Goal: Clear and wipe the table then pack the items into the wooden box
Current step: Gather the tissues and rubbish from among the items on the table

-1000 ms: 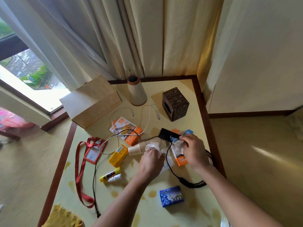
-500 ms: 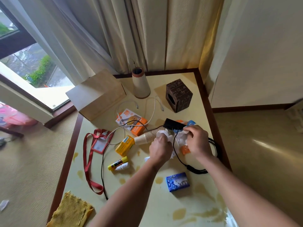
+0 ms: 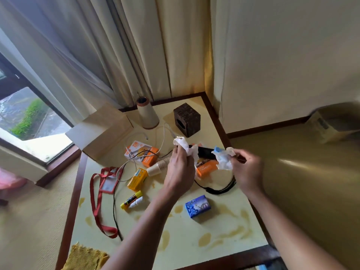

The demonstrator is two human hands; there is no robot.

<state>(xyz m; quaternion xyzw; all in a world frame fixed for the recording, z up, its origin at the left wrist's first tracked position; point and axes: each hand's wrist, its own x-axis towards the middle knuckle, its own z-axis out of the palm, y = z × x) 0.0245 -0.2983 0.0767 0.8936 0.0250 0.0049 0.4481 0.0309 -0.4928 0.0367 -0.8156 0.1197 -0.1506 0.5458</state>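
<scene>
My left hand point(image 3: 178, 169) grips a crumpled white tissue point(image 3: 184, 145) above the table's middle. A second crumpled white wad point(image 3: 224, 159) with a bit of blue is pinched in my right hand point(image 3: 246, 168). Both are lifted off the pale yellow table point(image 3: 224, 227), which has brown stains. Below them lie a stack of paper cups point(image 3: 158, 166), two orange charger boxes point(image 3: 141, 153) point(image 3: 206, 168), a black cable point(image 3: 216, 189) and a black adapter point(image 3: 204, 152). The wooden box point(image 3: 103, 133) stands at the far left corner.
A yellow box point(image 3: 137, 179), glue stick point(image 3: 130, 199), small white bottle point(image 3: 137, 201), red lanyard with badge point(image 3: 101, 193), blue soap box point(image 3: 197, 206) and white cable point(image 3: 161, 137) lie about. A cone spool point(image 3: 147, 114) and dark tissue cube point(image 3: 187, 119) stand at the back. A yellow cloth point(image 3: 85, 258) lies near left.
Both hands have lifted from the table's surface, each carrying a crumpled tissue, and have drawn apart. The camera view has tilted upward.
</scene>
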